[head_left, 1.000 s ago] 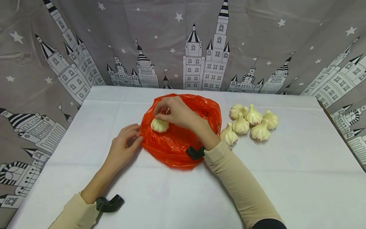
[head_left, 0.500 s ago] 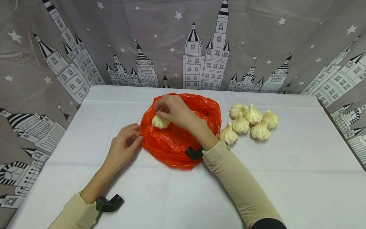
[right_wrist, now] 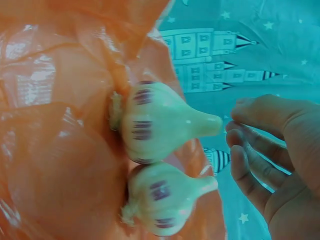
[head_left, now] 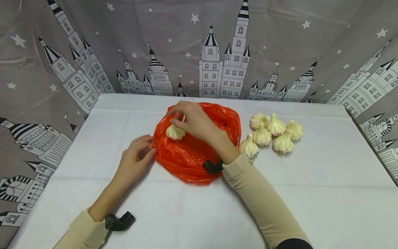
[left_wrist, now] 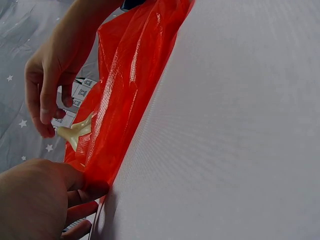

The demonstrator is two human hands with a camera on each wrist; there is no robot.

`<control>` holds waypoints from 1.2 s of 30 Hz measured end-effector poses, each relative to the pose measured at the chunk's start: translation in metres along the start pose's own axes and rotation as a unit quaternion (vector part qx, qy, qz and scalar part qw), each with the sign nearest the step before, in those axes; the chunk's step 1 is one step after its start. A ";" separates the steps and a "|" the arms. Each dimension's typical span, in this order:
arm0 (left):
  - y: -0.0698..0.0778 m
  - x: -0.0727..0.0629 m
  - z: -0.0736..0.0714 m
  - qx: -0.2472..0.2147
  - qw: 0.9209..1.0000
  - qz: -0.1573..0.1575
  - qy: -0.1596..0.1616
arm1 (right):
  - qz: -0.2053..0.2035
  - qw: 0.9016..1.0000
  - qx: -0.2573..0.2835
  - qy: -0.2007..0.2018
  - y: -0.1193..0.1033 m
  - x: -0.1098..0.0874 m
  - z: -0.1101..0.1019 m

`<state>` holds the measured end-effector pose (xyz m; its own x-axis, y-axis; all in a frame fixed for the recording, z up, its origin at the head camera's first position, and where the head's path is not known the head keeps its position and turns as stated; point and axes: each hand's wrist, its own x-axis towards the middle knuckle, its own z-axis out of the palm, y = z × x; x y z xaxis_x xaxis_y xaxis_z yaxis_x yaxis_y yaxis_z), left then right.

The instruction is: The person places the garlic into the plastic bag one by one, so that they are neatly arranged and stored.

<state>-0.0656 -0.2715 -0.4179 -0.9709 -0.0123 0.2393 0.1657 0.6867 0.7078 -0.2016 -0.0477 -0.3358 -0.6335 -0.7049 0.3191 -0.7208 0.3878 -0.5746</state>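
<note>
A red plastic bag [head_left: 189, 159] lies spread with its mouth open on the white table. Two garlic bulbs stand in it, stems up: a nearer one [right_wrist: 155, 122] and another [right_wrist: 162, 200] beside it. From the head view one bulb [head_left: 176, 132] shows below my right hand [head_left: 192, 119]. In the right wrist view that hand's loosely bent fingers have a small gap between them and the nearer stem, holding nothing. My left hand [head_left: 136, 155] rests by the bag's left side, fingertips and thumb touching the film; a stem [left_wrist: 75, 132] peeks past the rim.
Several garlic bulbs [head_left: 275, 133] sit in a cluster right of the bag, the closest one [head_left: 248, 146] beside its rim. A grey cloth [head_left: 180, 45] printed with castles hangs behind the white table [head_left: 326, 180]. A black wrist mount [head_left: 119, 221] is on the left arm.
My right hand has shifted slightly right and away, its fingers loosening off the garlic bulb stem. The bulb has moved a little right and back. My left hand stays at the bag.
</note>
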 end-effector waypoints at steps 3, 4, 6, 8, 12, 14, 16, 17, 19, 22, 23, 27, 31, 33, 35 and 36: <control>0.001 -0.001 0.000 0.002 1.000 0.002 -0.001 | -0.003 1.000 0.020 0.023 0.000 -0.004 -0.005; 0.001 -0.001 0.000 0.002 1.000 0.001 -0.002 | -0.005 0.999 0.023 0.031 0.000 -0.005 -0.006; 0.001 -0.001 0.000 0.002 1.000 0.002 -0.003 | -0.005 0.999 0.031 0.044 0.000 -0.007 -0.008; 0.002 -0.001 0.000 0.002 1.000 0.003 -0.003 | -0.007 0.998 0.034 0.055 0.002 -0.009 -0.010; 0.002 0.000 0.003 0.004 1.000 0.006 -0.004 | -0.001 0.996 0.041 0.077 0.005 -0.016 -0.019; 0.002 0.001 0.004 0.007 1.000 0.005 -0.005 | 0.002 0.995 0.041 0.088 0.007 -0.020 -0.025; 0.002 0.001 0.004 0.008 1.000 0.003 -0.006 | 0.008 0.995 0.037 0.096 0.008 -0.024 -0.030; 0.003 0.001 0.004 0.007 1.000 0.001 -0.006 | 0.011 0.994 0.035 0.099 0.009 -0.026 -0.032; 0.003 0.001 0.003 0.008 1.000 -0.002 -0.007 | 0.014 0.994 0.028 0.103 0.010 -0.030 -0.036; 0.002 0.001 0.001 0.008 1.000 -0.004 -0.006 | 0.016 0.994 0.020 0.110 0.011 -0.035 -0.041; 0.002 0.000 0.001 0.008 1.000 -0.004 -0.006 | 0.017 0.993 0.017 0.113 0.010 -0.037 -0.042; 0.001 0.000 -0.001 0.008 1.000 -0.004 -0.004 | 0.022 0.993 0.001 0.115 0.012 -0.044 -0.047; 0.001 0.000 0.000 0.008 1.000 -0.005 -0.004 | 0.030 0.994 -0.011 0.107 0.016 -0.053 -0.052; 0.001 0.000 0.000 0.008 1.000 -0.003 -0.004 | 0.035 0.994 -0.015 0.104 0.018 -0.058 -0.054; 0.000 0.000 0.000 0.008 1.000 -0.001 -0.003 | 0.041 0.994 -0.019 0.103 0.019 -0.063 -0.056; 0.000 0.000 -0.001 0.008 1.000 0.000 -0.002 | 0.044 0.994 -0.021 0.102 0.020 -0.065 -0.057</control>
<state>-0.0653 -0.2720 -0.4174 -0.9716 -0.0088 0.2364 0.1633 0.6983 0.6969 -0.1908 0.0396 -0.3248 -0.7349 -0.5342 0.4178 -0.6690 0.4703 -0.5755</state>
